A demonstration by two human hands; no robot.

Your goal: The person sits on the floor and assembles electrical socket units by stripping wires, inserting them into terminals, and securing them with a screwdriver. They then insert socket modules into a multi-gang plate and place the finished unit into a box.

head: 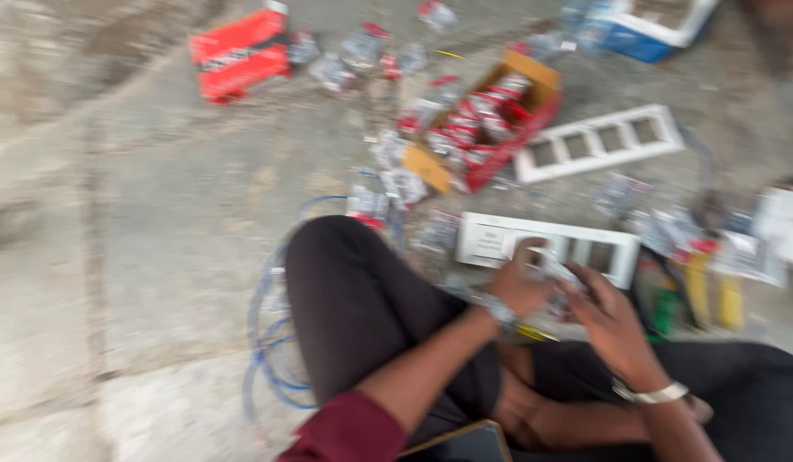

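White switch frame (546,246) was touched by left hand (518,287); its grip could not be told. A small packet (563,278) was pinched in right hand (610,321). Red box (491,120) lay at twelve o'clock.

Soft daylight, heavy motion blur

Even, flat light with faint shadows and no glare — the whole view smears. The left hand (518,287) and right hand (610,321) are soft-edged; the packets (478,120) beyond them blur worse — print unreadable.

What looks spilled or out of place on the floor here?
Small clear packets lie scattered across the concrete around an open red box lying askew with its flaps splayed. Blue cable lies loosely looped beside the knee. Both hands rest at a white frame. Blur hides finer detail.
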